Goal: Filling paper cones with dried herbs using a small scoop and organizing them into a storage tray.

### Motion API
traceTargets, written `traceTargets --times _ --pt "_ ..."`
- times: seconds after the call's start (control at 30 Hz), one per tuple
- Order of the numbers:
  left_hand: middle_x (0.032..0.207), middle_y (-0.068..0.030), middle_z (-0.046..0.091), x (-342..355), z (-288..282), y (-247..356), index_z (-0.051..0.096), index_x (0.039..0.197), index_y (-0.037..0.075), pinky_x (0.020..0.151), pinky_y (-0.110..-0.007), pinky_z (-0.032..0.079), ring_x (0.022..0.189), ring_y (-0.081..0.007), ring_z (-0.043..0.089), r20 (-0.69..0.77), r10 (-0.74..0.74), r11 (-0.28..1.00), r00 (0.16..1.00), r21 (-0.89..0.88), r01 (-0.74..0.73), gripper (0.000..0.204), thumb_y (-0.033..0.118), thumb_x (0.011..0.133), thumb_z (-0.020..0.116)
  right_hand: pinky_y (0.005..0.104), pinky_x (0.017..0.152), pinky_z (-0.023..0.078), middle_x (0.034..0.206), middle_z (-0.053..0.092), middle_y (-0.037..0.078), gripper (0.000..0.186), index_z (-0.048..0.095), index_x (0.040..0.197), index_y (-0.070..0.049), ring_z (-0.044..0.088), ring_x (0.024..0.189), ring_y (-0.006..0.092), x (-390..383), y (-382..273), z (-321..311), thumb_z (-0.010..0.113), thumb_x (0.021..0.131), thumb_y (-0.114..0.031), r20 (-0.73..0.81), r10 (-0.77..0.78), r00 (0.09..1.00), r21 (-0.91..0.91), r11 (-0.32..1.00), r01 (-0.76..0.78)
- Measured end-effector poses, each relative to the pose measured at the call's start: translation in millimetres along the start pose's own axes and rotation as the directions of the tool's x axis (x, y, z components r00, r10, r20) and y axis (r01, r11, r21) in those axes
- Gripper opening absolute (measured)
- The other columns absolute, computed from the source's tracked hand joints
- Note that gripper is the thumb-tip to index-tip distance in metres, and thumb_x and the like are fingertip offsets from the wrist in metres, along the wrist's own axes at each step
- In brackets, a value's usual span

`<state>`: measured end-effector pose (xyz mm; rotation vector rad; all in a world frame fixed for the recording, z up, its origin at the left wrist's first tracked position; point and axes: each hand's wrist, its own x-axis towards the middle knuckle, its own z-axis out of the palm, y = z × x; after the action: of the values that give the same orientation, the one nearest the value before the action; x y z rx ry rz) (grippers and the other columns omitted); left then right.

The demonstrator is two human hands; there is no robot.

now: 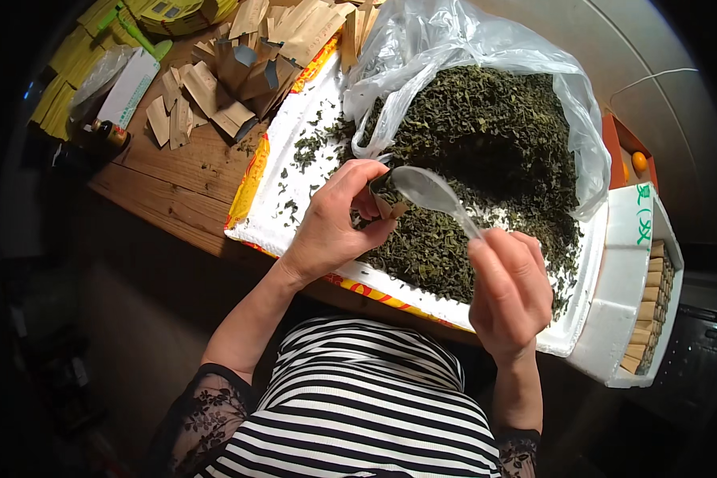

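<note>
My left hand (338,223) holds a small kraft paper packet (386,203) with its open top upward, over the heap of dark dried leaves (418,259). My right hand (510,291) grips a clear plastic spoon (430,191) by its handle, with the bowl at the packet's mouth. The leaves lie in a white foam tray (255,215) with yellow-and-red edging, and more are piled up at its back inside a crumpled clear plastic bag (573,103).
Loose paper packets (231,84) lie on the wooden table (163,195) at back left, beside yellow bundles (72,64) and a small dark bottle (113,137). At right, a white foam box (605,303) holds rows of packets, behind it an orange box (613,135) with orange fruit.
</note>
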<state>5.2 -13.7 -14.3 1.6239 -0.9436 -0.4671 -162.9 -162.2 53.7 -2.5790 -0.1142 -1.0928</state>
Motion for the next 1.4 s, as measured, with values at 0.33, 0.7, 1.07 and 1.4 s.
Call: traceTargets --times 0.33,0.7,1.07,1.4 --pt "0.12 -0.0058 0.063 2.8 -17.4 1.4 0.047 0.138 0.002 0.099 -0.032 0.052 0.109 -0.0162 0.064 0.165 -0.134 0.813 0.977 -0.546 0.203 0.068 -0.005 0.078 0.078 0.0317 0.066 0.055 0.096 0.07 0.016 0.028 0.068 0.105 0.001 0.068 0.078 0.0218 -52.2 38.1 -12.0 0.068 0.081 0.015 -0.122 0.407 0.905 0.083 0.913 -0.399" --pt "0.124 -0.0044 0.06 14.9 8.4 16.0 0.051 0.136 0.002 0.096 -0.031 0.052 0.109 -0.0143 0.063 0.254 0.004 0.906 0.967 -0.41 0.104 0.065 -0.007 0.078 0.078 0.0329 0.082 0.054 0.112 0.067 0.013 0.03 0.067 0.108 -0.002 0.066 0.1 0.0273 -60.6 48.2 -20.7 0.066 0.082 0.013 0.023 0.421 0.907 -0.083 0.905 -0.418" --pt "0.12 -0.0078 0.055 47.1 68.7 47.3 0.06 0.122 0.002 0.09 -0.029 0.05 0.11 -0.0176 0.058 0.473 0.136 0.982 0.87 -0.18 -0.056 0.053 -0.006 0.072 0.073 0.0356 0.065 0.048 0.081 0.062 0.004 0.016 0.06 0.083 -0.009 0.063 0.069 0.0239 -33.1 50.7 -61.8 0.07 0.072 -0.005 0.04 0.156 0.987 0.085 0.984 -0.159" --pt "0.125 -0.0073 0.056 59.9 95.3 65.5 0.058 0.128 0.001 0.077 -0.026 0.051 0.082 -0.0098 0.06 0.531 0.142 0.973 0.835 -0.228 -0.021 0.053 0.006 0.079 0.075 0.0267 0.076 0.055 0.094 0.07 0.008 0.012 0.069 0.101 0.001 0.068 0.084 0.0148 -65.1 47.2 -245.9 0.061 0.092 0.005 -0.273 0.604 0.749 -0.099 0.757 -0.646"
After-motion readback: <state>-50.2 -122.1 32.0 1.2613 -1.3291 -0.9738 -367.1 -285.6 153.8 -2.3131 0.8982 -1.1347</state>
